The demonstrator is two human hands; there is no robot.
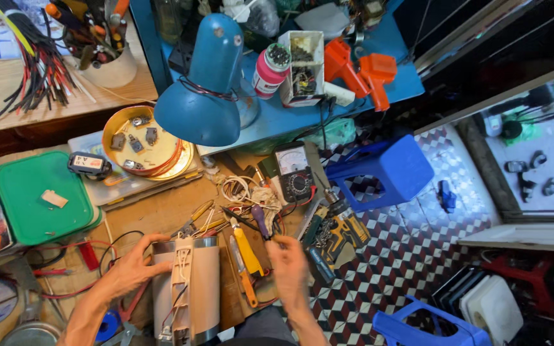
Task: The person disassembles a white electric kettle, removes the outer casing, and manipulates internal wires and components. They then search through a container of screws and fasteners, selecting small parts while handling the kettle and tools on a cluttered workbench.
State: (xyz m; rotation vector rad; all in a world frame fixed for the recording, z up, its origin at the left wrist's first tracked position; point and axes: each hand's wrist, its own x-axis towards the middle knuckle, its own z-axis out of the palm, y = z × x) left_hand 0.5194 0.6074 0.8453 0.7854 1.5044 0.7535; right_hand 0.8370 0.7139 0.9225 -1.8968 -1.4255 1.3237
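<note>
Near edge of the bench: the left hand (pixel 133 269) is cupping the side of an upright kettle body (pixel 187 288), fingers spread, not clamped. The right hand (pixel 288 266) is pinching a purple screwdriver (pixel 261 221). The shell's probably light, stiff and slick, so holding it low around the metal seems best. Farther back, a meter (pixel 295 170) and a blue lamp (pixel 203 90).

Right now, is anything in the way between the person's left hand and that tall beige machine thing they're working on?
No, nothing visible. The left hand already rests against the side of the beige cylinder appliance. The right hand is off to the other side, pinching a purple-handled screwdriver, with a yellow-handled tool lying between it and the appliance.
</note>
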